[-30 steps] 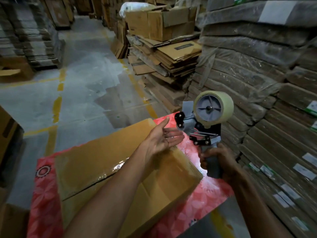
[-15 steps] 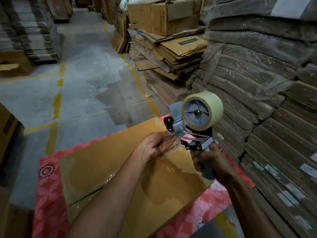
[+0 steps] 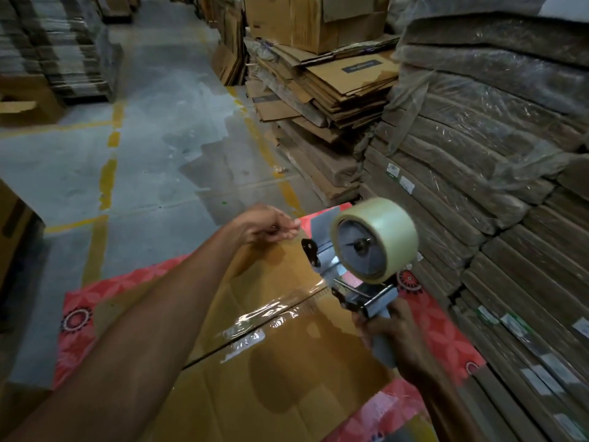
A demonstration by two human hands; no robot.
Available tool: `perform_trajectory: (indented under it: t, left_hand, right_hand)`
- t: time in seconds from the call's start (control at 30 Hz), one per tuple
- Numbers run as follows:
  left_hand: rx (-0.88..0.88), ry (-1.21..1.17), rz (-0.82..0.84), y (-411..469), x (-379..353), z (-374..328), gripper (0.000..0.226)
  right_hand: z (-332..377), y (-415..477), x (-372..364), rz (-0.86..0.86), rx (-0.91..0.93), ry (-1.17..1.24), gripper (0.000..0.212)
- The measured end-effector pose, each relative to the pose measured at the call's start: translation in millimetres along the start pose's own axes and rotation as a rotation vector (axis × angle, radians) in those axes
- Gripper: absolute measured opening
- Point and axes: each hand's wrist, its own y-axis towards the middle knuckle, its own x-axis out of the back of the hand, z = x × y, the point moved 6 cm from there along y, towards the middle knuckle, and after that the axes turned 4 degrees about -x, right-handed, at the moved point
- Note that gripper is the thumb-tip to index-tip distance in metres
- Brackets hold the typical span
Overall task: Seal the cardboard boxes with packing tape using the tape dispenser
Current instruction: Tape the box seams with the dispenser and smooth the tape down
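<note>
A brown cardboard box point(image 3: 287, 371) lies on a red patterned mat point(image 3: 79, 314), with shiny clear tape point(image 3: 264, 314) along its centre seam. My right hand point(image 3: 389, 333) grips the grey handle of the tape dispenser point(image 3: 357, 269), whose clear tape roll point(image 3: 376, 240) stands above the box's right end. My left hand point(image 3: 264, 224) rests at the box's far edge, fingers curled downward over it; whether it grips the edge cannot be told.
Wrapped stacks of flat cardboard point(image 3: 494, 186) rise close on the right. More flattened boxes point(image 3: 328, 81) are piled ahead, with an upright carton on top. Grey concrete floor point(image 3: 153, 138) with yellow lines stretches to the left; another box point(image 3: 12, 224) sits at the left edge.
My left hand has moved from the box top to its far edge. The dispenser has shifted right along the seam, and the view has moved closer over the box.
</note>
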Motion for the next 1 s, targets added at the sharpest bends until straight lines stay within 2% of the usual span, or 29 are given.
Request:
perform_trajectory:
  t: [0.13, 0.23, 0.4, 0.63, 0.77, 0.9, 0.93, 1.0]
  left_hand:
    - [-0.091, 0.139, -0.126, 20, 0, -12, 0.019]
    - [-0.121, 0.218, -0.262, 35, 13, -9, 0.012]
    - [-0.174, 0.409, -0.394, 54, 26, -5, 0.01]
    - [-0.117, 0.429, -0.359, 75, 27, 8, 0.032]
    - [-0.065, 0.339, -0.353, 76, 25, 22, 0.024]
    - [-0.014, 0.341, -0.335, 77, 26, 27, 0.01]
    - [-0.013, 0.362, -0.34, 77, 26, 27, 0.012]
    - [-0.134, 0.504, -0.412, 71, 24, 19, 0.012]
  right_hand:
    - [-9, 17, -13, -0.098, -0.069, -0.028, 0.013]
    - [-4, 34, -20, -0.116, -0.11, 0.059, 0.029]
    - [4, 55, -27, -0.114, -0.125, 0.053, 0.028]
    - [3, 63, -24, -0.122, -0.145, -0.009, 0.033]
    - [3, 64, -25, -0.115, -0.176, -0.007, 0.036]
    - [2, 65, -24, -0.148, -0.199, -0.033, 0.026]
    - [2, 65, -23, -0.153, -0.207, -0.048, 0.021]
    - [3, 64, -23, -0.158, -0.226, -0.076, 0.011]
